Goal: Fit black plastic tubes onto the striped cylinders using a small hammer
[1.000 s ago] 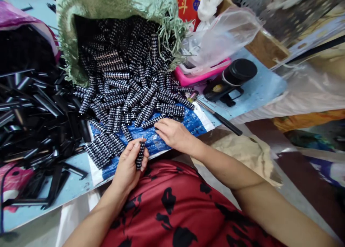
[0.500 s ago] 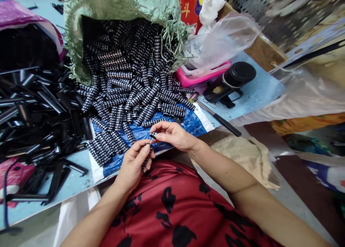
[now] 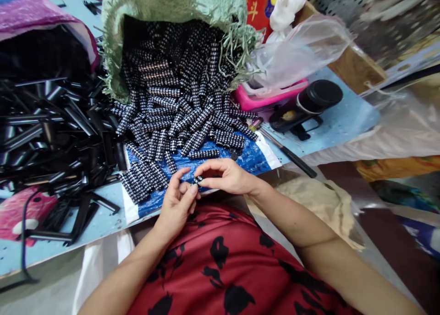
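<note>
Since half a second ago the right hand (image 3: 225, 177) has moved nearer the left hand (image 3: 177, 203), its grip pinching a bead (image 3: 197, 181); I cannot tell the left grip.

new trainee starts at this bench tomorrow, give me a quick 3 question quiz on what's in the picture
1. True or false: the green sack lies open, studded strips spilling out.
2. The right hand pinches: A a small black piece; B scissors; C a brush.
3. Fill in: the plain black strips are heaped on the person's ___ side.
Key: 1 true; 2 A; 3 left.
</note>
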`<state>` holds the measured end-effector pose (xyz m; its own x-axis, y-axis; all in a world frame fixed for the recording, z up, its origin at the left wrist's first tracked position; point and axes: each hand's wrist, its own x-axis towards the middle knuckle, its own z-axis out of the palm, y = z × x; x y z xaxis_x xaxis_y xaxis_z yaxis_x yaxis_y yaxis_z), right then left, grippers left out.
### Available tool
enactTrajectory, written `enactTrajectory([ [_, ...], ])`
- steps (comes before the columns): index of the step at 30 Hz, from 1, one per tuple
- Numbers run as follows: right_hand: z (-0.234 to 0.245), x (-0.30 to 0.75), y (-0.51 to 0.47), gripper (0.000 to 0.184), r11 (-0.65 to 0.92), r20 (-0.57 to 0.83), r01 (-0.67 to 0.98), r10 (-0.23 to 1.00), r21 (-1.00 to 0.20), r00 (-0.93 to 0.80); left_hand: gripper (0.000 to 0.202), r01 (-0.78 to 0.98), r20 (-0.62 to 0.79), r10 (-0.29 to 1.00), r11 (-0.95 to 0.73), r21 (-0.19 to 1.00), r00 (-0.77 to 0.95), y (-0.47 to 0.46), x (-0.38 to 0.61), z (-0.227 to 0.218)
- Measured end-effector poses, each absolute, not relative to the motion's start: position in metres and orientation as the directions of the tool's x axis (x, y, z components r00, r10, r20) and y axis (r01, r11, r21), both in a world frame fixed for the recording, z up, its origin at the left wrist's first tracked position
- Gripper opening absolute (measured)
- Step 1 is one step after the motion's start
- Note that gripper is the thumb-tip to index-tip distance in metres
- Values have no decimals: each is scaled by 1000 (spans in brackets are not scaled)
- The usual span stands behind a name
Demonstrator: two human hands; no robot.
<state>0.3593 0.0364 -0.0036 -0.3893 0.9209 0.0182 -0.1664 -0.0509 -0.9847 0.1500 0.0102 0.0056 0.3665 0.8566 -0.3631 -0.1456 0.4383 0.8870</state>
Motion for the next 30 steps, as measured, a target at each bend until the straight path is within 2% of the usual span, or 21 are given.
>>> enactTrajectory([
  [3,-3,353,38,27,-81,-21,-207,961,-975,-277,49,-182,-349,883,417,890,315,9,146,6],
  [6,-6,343,37,26,-127,-72,-270,976,-955,-206,40,-227,-388,861,471,852,329,8,141,7],
  [10,-11,331,35,28,-186,-93,-310,953,-932,-290,42,-253,-416,824,527,811,385,5,137,7],
  [19,-10,326,35,24,-240,-94,-343,915,-908,-391,42,-273,-418,829,528,804,372,-2,129,2],
  [25,-14,317,35,24,-180,-63,-300,931,-937,-361,40,-284,-406,843,510,812,352,-6,124,-1],
  [30,-19,310,34,32,-147,-51,-216,916,-965,-399,40,-294,-412,843,514,806,345,-9,119,-3],
])
